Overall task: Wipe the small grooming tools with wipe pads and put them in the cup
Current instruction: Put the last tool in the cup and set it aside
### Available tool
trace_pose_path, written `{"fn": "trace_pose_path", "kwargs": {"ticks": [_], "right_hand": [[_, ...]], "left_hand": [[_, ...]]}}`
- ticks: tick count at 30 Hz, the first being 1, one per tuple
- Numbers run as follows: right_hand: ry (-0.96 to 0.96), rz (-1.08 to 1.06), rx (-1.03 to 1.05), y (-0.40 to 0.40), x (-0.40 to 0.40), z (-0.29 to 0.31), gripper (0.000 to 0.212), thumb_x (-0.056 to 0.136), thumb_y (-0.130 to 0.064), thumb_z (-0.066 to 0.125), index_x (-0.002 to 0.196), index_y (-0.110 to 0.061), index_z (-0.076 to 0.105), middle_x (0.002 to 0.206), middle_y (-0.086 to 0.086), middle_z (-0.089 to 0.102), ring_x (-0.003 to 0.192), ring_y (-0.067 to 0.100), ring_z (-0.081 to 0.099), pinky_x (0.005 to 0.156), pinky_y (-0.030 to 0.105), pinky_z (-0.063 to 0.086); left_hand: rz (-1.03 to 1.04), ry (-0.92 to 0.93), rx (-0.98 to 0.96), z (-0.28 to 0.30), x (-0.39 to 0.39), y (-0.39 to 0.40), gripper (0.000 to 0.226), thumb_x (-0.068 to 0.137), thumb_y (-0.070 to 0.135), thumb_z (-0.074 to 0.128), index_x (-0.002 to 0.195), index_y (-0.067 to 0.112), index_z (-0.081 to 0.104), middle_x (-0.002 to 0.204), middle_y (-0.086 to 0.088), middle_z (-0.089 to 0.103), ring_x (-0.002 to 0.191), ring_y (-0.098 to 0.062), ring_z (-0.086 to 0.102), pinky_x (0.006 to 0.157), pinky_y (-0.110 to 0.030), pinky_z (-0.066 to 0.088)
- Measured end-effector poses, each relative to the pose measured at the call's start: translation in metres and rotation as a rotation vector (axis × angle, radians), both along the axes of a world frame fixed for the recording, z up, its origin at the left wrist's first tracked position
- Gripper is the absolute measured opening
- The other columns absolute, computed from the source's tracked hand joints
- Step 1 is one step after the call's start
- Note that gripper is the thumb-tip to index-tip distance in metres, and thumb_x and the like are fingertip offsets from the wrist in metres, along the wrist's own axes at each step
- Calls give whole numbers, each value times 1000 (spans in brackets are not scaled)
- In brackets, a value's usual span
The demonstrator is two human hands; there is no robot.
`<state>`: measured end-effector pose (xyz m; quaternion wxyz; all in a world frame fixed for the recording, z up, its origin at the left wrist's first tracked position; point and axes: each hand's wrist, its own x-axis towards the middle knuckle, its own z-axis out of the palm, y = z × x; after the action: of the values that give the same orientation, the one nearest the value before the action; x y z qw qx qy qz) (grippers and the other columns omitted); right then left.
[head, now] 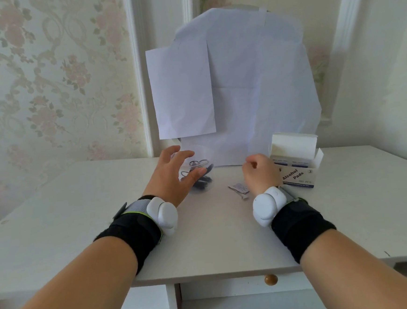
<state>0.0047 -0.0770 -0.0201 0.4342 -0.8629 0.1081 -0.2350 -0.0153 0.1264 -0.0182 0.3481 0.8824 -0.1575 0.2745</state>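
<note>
A clear plastic cup [205, 178] stands on the white table, near the taped paper sheets. Inside it are small grooming tools [199, 164], among them scissors with ring handles and some dark pieces lower down. My left hand [175, 178] is at the cup's left side with fingers spread and thumb stretched across its front; I cannot tell whether it touches. My right hand [260, 171] hovers to the right, its fingers curled in, and I see nothing held in it. A torn wipe pad sachet [239, 188] lies on the table just left of that wrist.
An open white box labelled Alcohol Pads [298, 171] stands right behind my right hand. White paper sheets [240, 83] cover something upright at the table's back. The table's front edge [219, 275] has a drawer with a brown knob [271, 279] below it.
</note>
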Motion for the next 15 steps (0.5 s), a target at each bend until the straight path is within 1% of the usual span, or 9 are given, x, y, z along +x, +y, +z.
{"fn": "trace_pose_path", "kwargs": {"ticks": [3, 5, 7, 10, 11, 13, 15], "right_hand": [[-43, 13, -50, 5, -2, -1, 27, 96, -23, 49, 114, -9, 64, 112, 7, 67, 107, 30, 59, 79, 31, 41], [-83, 68, -81, 8, -4, -1, 29, 97, -27, 50, 115, -9, 62, 113, 7, 66, 108, 29, 59, 79, 29, 38], [-134, 186, -115, 14, -8, 0, 34, 98, -30, 52, 125, -9, 57, 123, 7, 63, 117, 25, 56, 86, 26, 36], [-193, 376, -166, 24, -15, 1, 50, 99, -33, 51, 145, -16, 42, 145, 2, 50, 135, 17, 45, 106, 26, 32], [-206, 431, -177, 27, -16, 2, 52, 100, -34, 50, 149, -19, 38, 149, 0, 45, 138, 14, 41, 109, 25, 30], [-224, 501, -188, 31, -17, 2, 53, 101, -36, 48, 150, -25, 35, 153, -4, 41, 140, 11, 36, 113, 24, 28], [-223, 523, -164, 34, -15, 3, 52, 101, -37, 48, 150, -27, 35, 152, -5, 41, 139, 11, 38, 113, 30, 33]], "left_hand": [[-6, 8, 13, -1, 1, 0, 46, 88, 44, 62, 131, 28, 54, 147, 0, 33, 134, -16, 37, 98, -18, 26], [-7, 11, 21, -2, 2, -1, 45, 90, 42, 60, 132, 29, 53, 149, 1, 32, 134, -18, 37, 100, -18, 26], [-11, 15, 28, -3, 4, -1, 44, 92, 41, 58, 134, 30, 52, 150, 1, 31, 136, -19, 36, 100, -19, 26], [-38, 24, 16, -4, 5, -1, 42, 95, 41, 51, 136, 32, 49, 154, 3, 27, 141, -17, 31, 103, -20, 23], [-56, 37, 2, -4, 5, -1, 42, 96, 42, 48, 137, 34, 48, 156, 4, 24, 143, -16, 27, 104, -20, 22], [-97, 63, -23, -5, 5, -2, 41, 98, 42, 44, 139, 36, 46, 160, 4, 14, 146, -15, 19, 106, -21, 20], [-104, 85, -44, -5, 6, -2, 42, 98, 43, 43, 140, 36, 44, 162, 1, 6, 147, -16, 17, 109, -23, 20]]}}
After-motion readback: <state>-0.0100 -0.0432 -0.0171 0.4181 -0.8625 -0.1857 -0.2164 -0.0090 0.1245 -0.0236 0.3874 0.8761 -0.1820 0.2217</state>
